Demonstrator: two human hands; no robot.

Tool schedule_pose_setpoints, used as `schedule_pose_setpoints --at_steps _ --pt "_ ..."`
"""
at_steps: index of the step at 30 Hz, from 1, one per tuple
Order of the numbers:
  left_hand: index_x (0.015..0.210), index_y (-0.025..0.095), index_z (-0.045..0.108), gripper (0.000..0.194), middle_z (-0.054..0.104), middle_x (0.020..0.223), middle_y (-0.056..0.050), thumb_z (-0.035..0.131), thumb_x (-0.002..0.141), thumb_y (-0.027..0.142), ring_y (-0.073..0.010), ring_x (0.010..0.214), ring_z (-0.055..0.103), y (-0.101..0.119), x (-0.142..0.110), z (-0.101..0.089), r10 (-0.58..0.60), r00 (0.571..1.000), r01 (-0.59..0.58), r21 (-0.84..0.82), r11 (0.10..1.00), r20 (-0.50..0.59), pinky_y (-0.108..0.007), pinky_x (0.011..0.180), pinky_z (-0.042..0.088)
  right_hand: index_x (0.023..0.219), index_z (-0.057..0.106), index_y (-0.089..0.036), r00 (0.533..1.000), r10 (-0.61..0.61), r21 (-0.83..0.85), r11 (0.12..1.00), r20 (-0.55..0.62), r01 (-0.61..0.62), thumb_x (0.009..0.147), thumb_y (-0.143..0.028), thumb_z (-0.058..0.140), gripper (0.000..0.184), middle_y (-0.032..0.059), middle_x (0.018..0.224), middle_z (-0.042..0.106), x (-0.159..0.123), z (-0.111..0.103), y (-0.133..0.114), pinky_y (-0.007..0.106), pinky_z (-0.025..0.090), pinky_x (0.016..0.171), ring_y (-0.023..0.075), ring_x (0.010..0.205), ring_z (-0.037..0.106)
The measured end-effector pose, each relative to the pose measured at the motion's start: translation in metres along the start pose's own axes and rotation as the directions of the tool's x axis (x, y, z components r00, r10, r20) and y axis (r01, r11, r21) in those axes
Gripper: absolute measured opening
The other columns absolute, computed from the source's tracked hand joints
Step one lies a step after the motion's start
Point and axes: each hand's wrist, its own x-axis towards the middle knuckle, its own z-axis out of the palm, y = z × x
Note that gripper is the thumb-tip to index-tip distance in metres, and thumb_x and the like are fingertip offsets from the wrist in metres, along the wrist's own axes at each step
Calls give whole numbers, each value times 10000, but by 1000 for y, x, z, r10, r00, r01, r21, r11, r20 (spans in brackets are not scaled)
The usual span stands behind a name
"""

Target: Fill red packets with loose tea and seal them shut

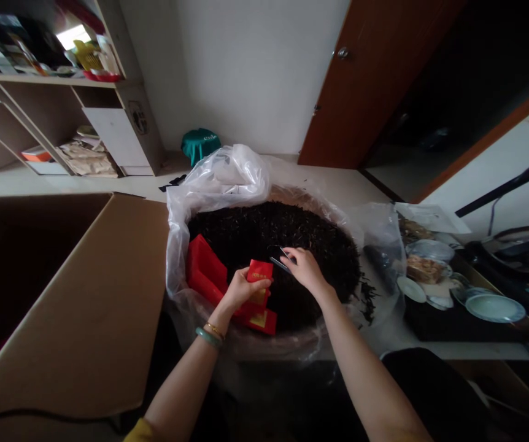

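- Dim light overall
- Deep shadow inside the cardboard box [94, 319] and doorway [444, 98]
- Pale glare on the plastic liner [250, 169]
- Shelving unit [117, 116] blurred, stretched toward the edge

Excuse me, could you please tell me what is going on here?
A person's left hand holds a small red packet with gold print. The right hand holds a slim tweezer-like tool over a heap of dark leaf-like strips inside a clear plastic liner. Larger red packaging lies at the heap's left side, and an open brown cardboard box stands to the left.
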Motion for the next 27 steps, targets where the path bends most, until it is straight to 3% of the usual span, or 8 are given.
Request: schedule_pose_setpoints --at_steps 2,5,9,14,17,21,24,27 --pt "831 94 649 536 725 757 -73 874 448 394 -166 530 659 2 0 1 5 1000 -6 -12 1000 -10 -257 509 534 1270 534 -157 994 89 -262 963 68 -68 793 -285 653 508 159 1130 622 -2 5 10 364 441 850 293 1050 570" --pt "843 95 652 536 730 778 -83 874 453 388 -163 529 661 3 -1 2 18 1000 -18 -17 1000 -15 -252 507 539 1346 430 -154 982 155 -434 896 105 -95 779 -298 669 632 175 1154 599 -5 14 15 362 432 828 309 1073 542" --pt "846 93 654 549 729 772 -81 876 444 394 -158 526 659 4 -2 2 27 999 -28 -13 1000 -27 -246 504 540 1257 493 -164 988 131 -482 873 86 -74 834 -295 580 451 143 1111 622 -6 20 10 346 431 821 280 1056 530" --pt "828 85 648 554 720 733 -65 875 437 405 -154 529 658 3 -1 2 54 998 -54 5 999 -12 -246 519 542 1293 452 -158 987 127 -525 849 100 -56 801 -286 633 539 155 1157 585 -6 24 2 347 460 786 289 1055 532" --pt "824 86 643 547 721 744 -68 873 441 400 -152 531 656 2 -1 2 61 998 -61 12 998 -6 -248 520 540 1285 465 -148 988 121 -510 858 92 -57 841 -258 583 473 158 1142 597 -4 25 3 333 470 782 282 1063 541" --pt "833 89 646 549 725 773 -77 875 439 395 -148 540 654 0 0 1 70 997 -70 -5 998 -16 -256 538 545 1271 501 -124 989 142 -355 927 30 -123 866 -269 537 432 170 1115 633 -3 14 18 356 486 798 290 1066 568" --pt "844 92 650 540 726 780 -76 875 448 384 -147 545 651 -2 1 0 66 998 -66 -12 998 -11 -265 553 548 1244 550 -153 997 75 13 997 -1 -75 862 -314 541 414 133 1104 668 -8 -5 29 379 491 853 265 1031 611" --pt "840 93 654 515 723 762 -66 872 463 368 -156 566 656 -3 2 0 74 997 -74 11 997 0 -271 568 547 1210 596 -176 985 -109 382 923 134 50 842 -387 559 426 79 1054 707 -15 -24 23 391 520 840 239 945 657"
